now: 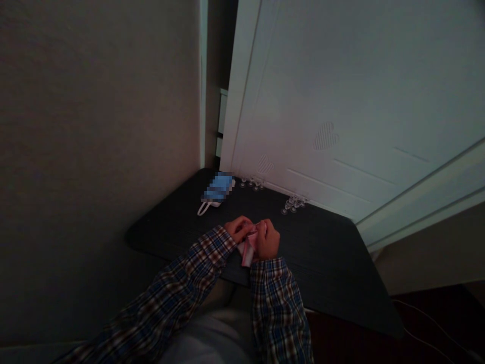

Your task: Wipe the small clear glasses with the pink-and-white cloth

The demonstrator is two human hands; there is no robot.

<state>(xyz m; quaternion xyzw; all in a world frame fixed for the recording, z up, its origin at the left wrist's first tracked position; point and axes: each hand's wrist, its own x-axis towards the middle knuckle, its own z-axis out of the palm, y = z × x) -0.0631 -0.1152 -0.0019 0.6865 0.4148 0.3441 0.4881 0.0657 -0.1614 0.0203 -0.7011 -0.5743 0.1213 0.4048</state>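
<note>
Both hands meet over the front part of a dark table [318, 263], wrapped around a small pink and white packet [248, 253]. My left hand [238, 229] pinches its upper left part with curled fingers. On the other side, my right hand [268, 240] is closed around its right edge. The packet's lower end hangs free below the fingers; whatever it contains is hidden. Beyond the hands lies a cluster of small clear pieces with round discs [293, 203]. A second group of such clear pieces [252, 183] is farther back, along the table's rear edge.
A phone-like device with a blurred blue screen [219, 187] and a white strap [203, 208] lies at the back left. A white panel with heart patterns [341, 101] borders the table's rear. A beige wall [102, 101] rises at left. A white cable [428, 321] runs at lower right.
</note>
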